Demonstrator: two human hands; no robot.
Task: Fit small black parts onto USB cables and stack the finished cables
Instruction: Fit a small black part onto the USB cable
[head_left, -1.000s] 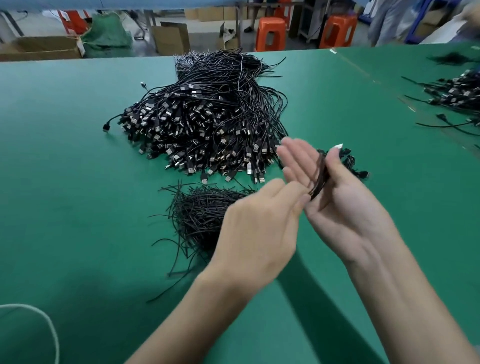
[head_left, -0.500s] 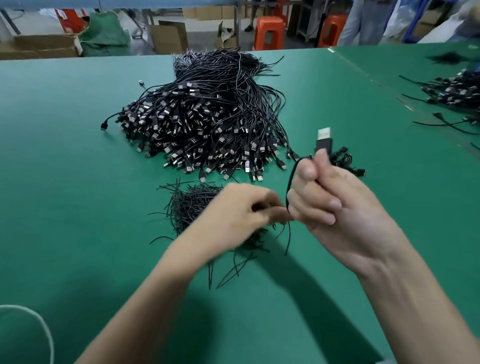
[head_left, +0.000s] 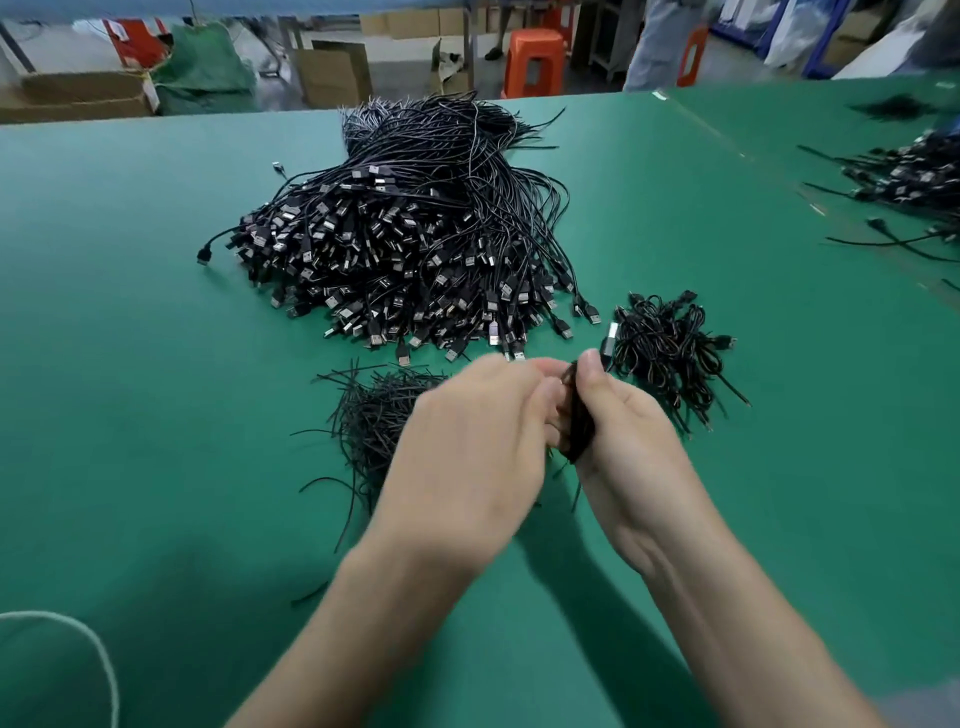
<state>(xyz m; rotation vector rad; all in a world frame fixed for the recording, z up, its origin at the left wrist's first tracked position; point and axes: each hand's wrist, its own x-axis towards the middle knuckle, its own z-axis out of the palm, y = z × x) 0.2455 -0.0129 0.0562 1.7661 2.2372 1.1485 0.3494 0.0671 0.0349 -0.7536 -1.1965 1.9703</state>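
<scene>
While in right hand, coiled black cable

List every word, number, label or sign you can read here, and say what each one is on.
No text can be read in this view.
White patch on the red object at the back: too blurred to read.
Cardboard boxes: no legible print.
USB plugs in the big pile: no markings legible.
Coiled cable in the right hand: no print shows.
</scene>
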